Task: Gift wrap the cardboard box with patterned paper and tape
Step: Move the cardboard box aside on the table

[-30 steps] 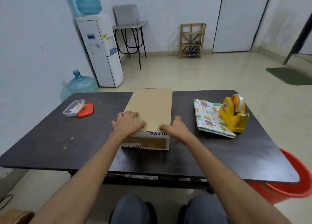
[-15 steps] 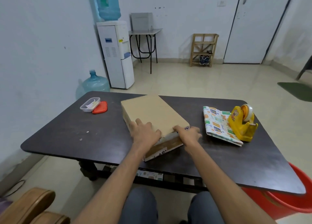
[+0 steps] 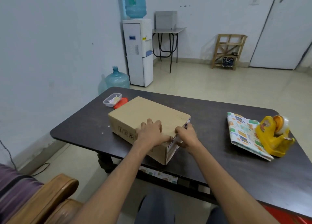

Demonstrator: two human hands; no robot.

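Note:
A plain brown cardboard box [image 3: 145, 112] lies turned at an angle on the dark table [image 3: 211, 115]. My left hand [image 3: 152, 132] presses flat on its near top corner. My right hand [image 3: 185, 136] grips the box's near right end, fingers curled over the printed edge. Folded patterned wrapping paper [image 3: 243, 132] lies flat at the table's right side. A yellow tape dispenser [image 3: 273, 136] with a tape roll stands on the paper's right edge. Both are well apart from my hands.
A clear plastic tub [image 3: 112, 99] with a red lid [image 3: 120, 103] beside it sits at the table's far left corner, just behind the box. A wooden chair arm [image 3: 50, 195] is at lower left. A red bucket [image 3: 287, 215] stands under the table's right end.
The box has been swung round on the table, its far end now pointing left toward the tub. Both hands stayed on its near end. My head has turned left.

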